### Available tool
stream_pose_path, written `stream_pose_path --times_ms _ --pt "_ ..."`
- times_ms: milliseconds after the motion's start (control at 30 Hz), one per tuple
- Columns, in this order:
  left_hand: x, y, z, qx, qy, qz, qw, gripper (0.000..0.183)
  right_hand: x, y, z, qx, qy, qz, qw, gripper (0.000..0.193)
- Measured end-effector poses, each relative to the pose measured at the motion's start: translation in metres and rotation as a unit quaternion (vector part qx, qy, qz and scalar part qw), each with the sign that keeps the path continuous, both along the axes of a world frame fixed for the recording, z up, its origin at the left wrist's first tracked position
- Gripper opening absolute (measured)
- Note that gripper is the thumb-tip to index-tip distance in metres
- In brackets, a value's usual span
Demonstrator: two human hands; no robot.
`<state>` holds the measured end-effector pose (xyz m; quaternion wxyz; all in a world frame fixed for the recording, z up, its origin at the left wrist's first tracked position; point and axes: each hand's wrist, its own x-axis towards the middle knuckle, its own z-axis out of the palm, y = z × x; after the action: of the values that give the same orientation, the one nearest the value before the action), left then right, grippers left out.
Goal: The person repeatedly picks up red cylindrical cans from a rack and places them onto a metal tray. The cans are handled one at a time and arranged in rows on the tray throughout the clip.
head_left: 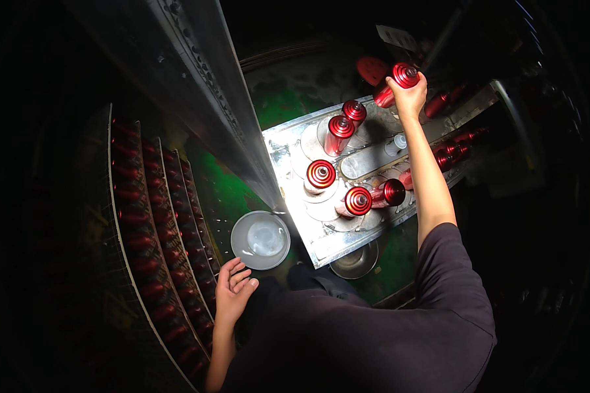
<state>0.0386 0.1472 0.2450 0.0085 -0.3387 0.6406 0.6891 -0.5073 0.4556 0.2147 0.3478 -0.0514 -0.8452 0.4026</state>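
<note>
My right hand [410, 98] reaches over the far side of a bright metal table [295, 216]. Its fingers are closed round a shiny red metal bottle [406, 74] with a ringed, stepped top, tilted to the left. More such bottles stand on round plates on the table: a red bottle [320, 174] at the left, another red bottle [358, 201] at the near side, and a pair farther back. My left hand [233, 288] is held low at the left with its fingers apart and nothing in it. Just beyond it is a pale round bucket [261, 240].
Racks [157, 249] with rows of red bottles stand at the left. A thick metal post [196, 85] rises beside the table's left corner. Under the table's near edge is a metal bowl [355, 262]. The floor [285, 98] is green; the surroundings are dark.
</note>
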Motion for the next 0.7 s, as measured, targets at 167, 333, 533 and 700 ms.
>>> stream_pose_path --times_ms 167,333,533,700 --pt "0.014 0.004 -0.003 -0.003 -0.011 0.022 1.0 0.066 -0.028 0.007 -0.082 -0.002 -0.099 -0.042 0.994 0.099" --pt "0.037 0.01 0.004 -0.005 -0.024 0.065 0.998 0.064 -0.024 -0.028 -0.149 -0.065 -0.162 0.005 0.985 0.098" --pt "0.071 0.0 0.012 -0.033 -0.063 0.072 0.995 0.068 -0.024 -0.039 -0.221 -0.006 -0.15 0.053 0.987 0.101" --pt "0.106 -0.004 0.004 -0.096 -0.051 0.083 0.991 0.069 -0.027 -0.043 -0.27 0.038 -0.171 0.11 0.978 0.101"
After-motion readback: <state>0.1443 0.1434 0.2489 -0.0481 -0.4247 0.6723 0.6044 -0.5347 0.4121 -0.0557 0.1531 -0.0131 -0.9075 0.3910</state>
